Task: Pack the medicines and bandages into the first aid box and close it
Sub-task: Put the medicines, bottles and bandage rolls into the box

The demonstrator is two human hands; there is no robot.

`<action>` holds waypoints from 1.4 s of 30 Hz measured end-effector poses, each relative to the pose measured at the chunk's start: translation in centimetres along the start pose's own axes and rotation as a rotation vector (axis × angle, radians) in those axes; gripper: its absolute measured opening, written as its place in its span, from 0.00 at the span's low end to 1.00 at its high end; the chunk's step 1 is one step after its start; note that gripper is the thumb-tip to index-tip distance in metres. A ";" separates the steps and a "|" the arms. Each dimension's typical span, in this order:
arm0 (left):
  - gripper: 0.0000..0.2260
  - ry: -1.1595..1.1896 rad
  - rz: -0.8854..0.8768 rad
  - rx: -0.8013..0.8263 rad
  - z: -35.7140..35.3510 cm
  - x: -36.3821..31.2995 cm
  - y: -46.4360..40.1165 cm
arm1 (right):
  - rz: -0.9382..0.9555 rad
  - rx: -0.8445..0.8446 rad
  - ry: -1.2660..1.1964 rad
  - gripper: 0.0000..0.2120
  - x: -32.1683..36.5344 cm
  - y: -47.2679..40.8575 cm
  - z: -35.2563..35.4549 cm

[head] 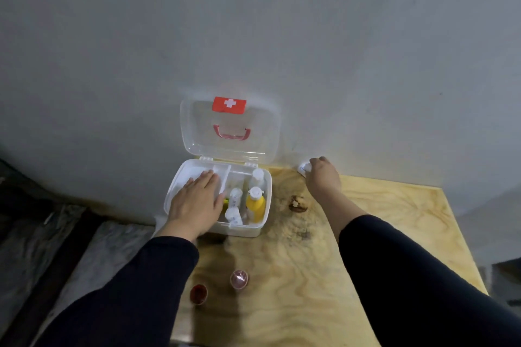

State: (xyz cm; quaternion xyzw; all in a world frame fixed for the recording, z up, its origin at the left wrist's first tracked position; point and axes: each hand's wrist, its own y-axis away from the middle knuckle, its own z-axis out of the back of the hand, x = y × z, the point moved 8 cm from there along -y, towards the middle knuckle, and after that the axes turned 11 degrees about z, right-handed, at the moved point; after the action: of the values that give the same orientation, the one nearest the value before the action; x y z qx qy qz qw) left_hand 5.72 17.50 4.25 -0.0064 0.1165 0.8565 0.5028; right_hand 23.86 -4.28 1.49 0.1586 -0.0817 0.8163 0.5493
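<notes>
first aid box (180, 186) open at table's (394, 222) far left, yellow bottle (256, 205) plus white bottles already in | left hand (197, 203) flat, fingers spread over left compartment | right hand (322, 175) curled round small white item (303, 167) by far wall, looks like a grab | still to do: that one in, lid (229, 132) down

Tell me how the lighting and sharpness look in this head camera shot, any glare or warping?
Head view: dim, cool light; soft focus throughout. The wide lens bows the wall and table edges. The first aid box and its clear lid look washed out, blurring their edges. The right hand is slightly smeared.
</notes>
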 end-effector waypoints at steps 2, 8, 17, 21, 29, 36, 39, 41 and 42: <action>0.25 0.010 0.020 -0.015 -0.2 0.1 -0.1 | -0.015 0.034 0.017 0.14 -0.3 -0.6 -0.6; 0.25 0.042 0.078 -0.028 -0.4 0.3 0.0 | -0.061 0.120 0.103 0.16 -1.0 -0.7 -2.2; 0.24 0.029 0.062 0.000 -0.1 -0.1 0.3 | -0.099 0.025 -0.186 0.11 -0.5 1.3 -0.9; 0.24 0.020 0.026 0.060 0.0 0.1 0.3 | -0.045 -0.114 -0.304 0.15 2.5 2.5 2.2; 0.20 0.042 0.009 0.037 1.8 3.3 1.9 | 0.050 -0.260 -0.403 0.16 13.0 5.0 6.6; 0.34 0.115 0.056 0.044 1.5 8.1 2.7 | -0.036 -0.046 -0.419 0.09 19.7 6.3 -0.2; 0.36 0.162 0.060 0.082 0.8 9.1 2.6 | -0.107 0.033 -0.320 0.12 20.3 6.4 -2.7; 0.36 0.190 0.044 0.081 0.5 9.3 2.5 | -0.132 0.044 -0.251 0.14 20.5 6.6 -3.0; 0.36 0.202 0.038 0.077 0.4 9.5 2.4 | -0.138 0.035 -0.227 0.15 20.6 6.6 -3.0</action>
State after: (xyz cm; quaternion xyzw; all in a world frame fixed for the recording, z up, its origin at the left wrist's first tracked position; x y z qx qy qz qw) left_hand -1.03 24.58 3.88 -0.0712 0.1993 0.8559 0.4719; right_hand 10.16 12.07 6.14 0.2648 -0.1182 0.7546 0.5887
